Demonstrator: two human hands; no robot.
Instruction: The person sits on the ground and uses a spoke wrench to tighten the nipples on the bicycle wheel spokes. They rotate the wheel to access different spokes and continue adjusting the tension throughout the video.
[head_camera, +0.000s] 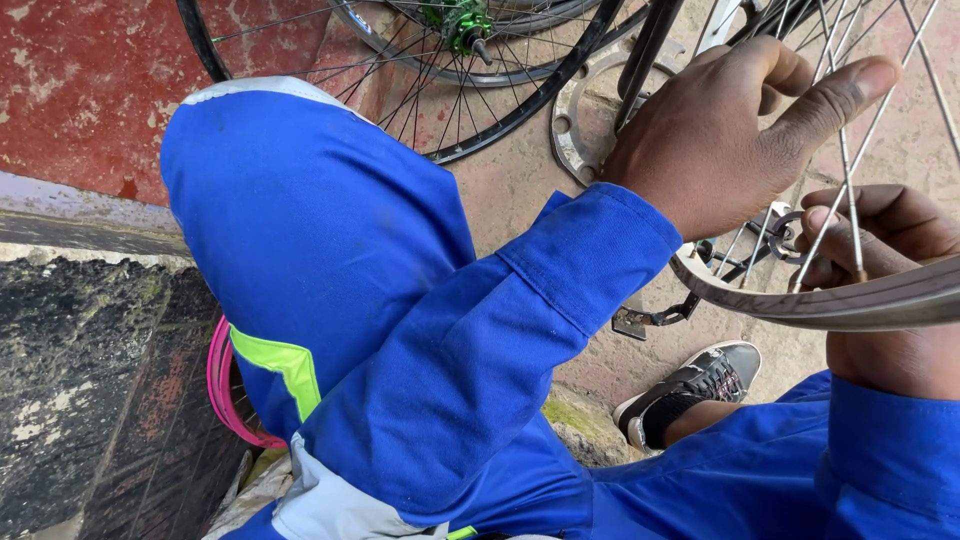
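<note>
Closest in, a blue work sleeve (450, 370) runs across the middle of the view, above a raised knee in the same blue cloth with a yellow-green band (285, 365) on it. Just below and to the right, a grey and black sneaker (695, 385) rests on the paving.

At the right edge the right hand (880, 290) is curled around a silver bicycle rim (830, 300) — its fingers wrap over the rim's edge and appear to pinch a small metal ring-shaped tool (785, 235) against a spoke (850, 190). That hand is closed on the rim; how firmly it nips the tool cannot be told. The rim itself sits in front of the person's lap, tilted, its spokes fanning upward out of the frame.

A little farther out, the left hand (730, 130) reaches among the spokes, fingers bent and the thumb stretched along one of them. It touches the spokes, but whether it actually grips one cannot be told. The two hands are near each other, left above right, not touching.

Beneath the rim a small dark metal bracket (650, 318) lies on the ground. Beyond it, a flat silver toothed disc (580, 120) rests on the reddish paving, and farthest off lies a black-rimmed wheel (440, 60) with a green hub (460, 22). To the left — beside the knee — a loop of pink tubing (222, 385) sits against a dark, weathered wall (90, 390).
</note>
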